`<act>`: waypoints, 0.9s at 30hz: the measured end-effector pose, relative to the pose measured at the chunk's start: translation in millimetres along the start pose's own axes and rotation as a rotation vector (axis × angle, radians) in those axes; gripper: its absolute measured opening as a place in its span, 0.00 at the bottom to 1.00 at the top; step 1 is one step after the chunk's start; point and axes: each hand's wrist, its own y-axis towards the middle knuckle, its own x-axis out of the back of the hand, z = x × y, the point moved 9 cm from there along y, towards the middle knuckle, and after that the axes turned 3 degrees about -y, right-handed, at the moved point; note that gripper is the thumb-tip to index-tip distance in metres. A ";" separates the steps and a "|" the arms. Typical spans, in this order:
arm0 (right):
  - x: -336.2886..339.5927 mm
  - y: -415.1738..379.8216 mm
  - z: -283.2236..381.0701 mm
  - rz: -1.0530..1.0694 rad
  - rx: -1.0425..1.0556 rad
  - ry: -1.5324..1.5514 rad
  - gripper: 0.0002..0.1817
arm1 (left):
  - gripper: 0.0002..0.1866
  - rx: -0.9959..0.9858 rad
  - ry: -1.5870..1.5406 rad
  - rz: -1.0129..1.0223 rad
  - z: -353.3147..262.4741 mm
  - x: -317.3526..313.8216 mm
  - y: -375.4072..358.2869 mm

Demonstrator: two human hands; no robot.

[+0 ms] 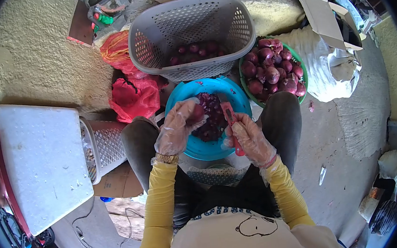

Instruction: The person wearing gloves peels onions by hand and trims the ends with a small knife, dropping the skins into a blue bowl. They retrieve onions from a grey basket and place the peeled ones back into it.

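My left hand [177, 125], in a clear plastic glove, is closed around a red onion [195, 114] over the left side of a blue basin [191, 146]. Wrapped around the red handle of a knife [229, 115] are the fingers of my right hand [250, 139], gloved too. The knife's handle points up and away over the basin's right side, apart from the onion. Dark purple onion pieces [213, 115] fill the middle of the basin, which stands between my knees.
Beyond the basin stands a grey perforated basket [194, 67] with several red onions in its bottom. A green basket [302, 96] heaped with onions is at the right, beside a white sack [316, 81]. Red mesh bags [135, 99] and a white foam lid [44, 162] lie left.
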 end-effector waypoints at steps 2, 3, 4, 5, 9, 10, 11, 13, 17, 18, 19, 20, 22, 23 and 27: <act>0.2 2.9 8.0 0.015 -0.028 -0.020 0.20 | 0.21 0.041 -0.394 -0.077 9.8 4.5 1.1; 0.3 5.9 10.4 0.029 -0.056 -0.040 0.18 | 0.21 0.038 -0.395 -0.079 10.7 3.6 1.6; 1.1 10.8 15.3 0.033 -0.056 -0.040 0.18 | 0.21 0.031 -0.444 -0.086 10.8 3.0 2.8; -3.9 16.0 18.0 0.105 -0.076 -0.061 0.17 | 0.22 0.024 -0.492 -0.093 10.0 3.3 3.9; -17.4 31.6 34.0 0.289 -0.117 -0.154 0.15 | 0.22 0.186 -0.502 0.041 -4.7 -13.4 17.5; -18.8 37.2 36.1 0.291 -0.117 -0.155 0.15 | 0.23 0.192 -0.550 0.049 -10.6 -17.8 18.9; -24.4 43.0 48.8 0.318 0.016 -0.175 0.15 | 0.24 0.197 -0.598 0.056 -16.3 -22.0 20.1; -30.6 51.6 69.6 0.348 0.148 -0.195 0.15 | 0.24 0.147 -0.568 0.015 -26.6 -26.5 26.2; -28.7 73.2 109.2 0.239 0.383 -0.659 0.18 | 0.21 0.171 -0.530 0.026 -34.3 -42.8 29.8; -28.2 77.8 111.1 0.220 0.403 -0.785 0.22 | 0.21 0.169 -0.533 0.029 -31.5 -40.3 32.1; -28.7 80.4 112.2 0.202 0.421 -0.911 0.26 | 0.22 0.167 -0.505 0.035 -24.1 -33.0 34.8; -31.0 80.0 114.1 0.203 0.421 -0.914 0.26 | 0.22 0.165 -0.477 0.039 -15.2 -24.9 37.3; -30.8 80.4 113.2 0.158 0.349 -1.069 0.31 | 0.26 -0.044 -0.460 0.257 -11.7 -23.5 38.7; -29.6 82.8 110.0 0.160 0.347 -1.071 0.31 | 0.38 -0.255 -0.431 0.470 -22.4 -28.7 31.6; -29.3 86.2 105.8 0.114 0.441 -1.323 0.37 | 0.52 -0.083 -0.411 0.258 -15.9 -20.5 40.3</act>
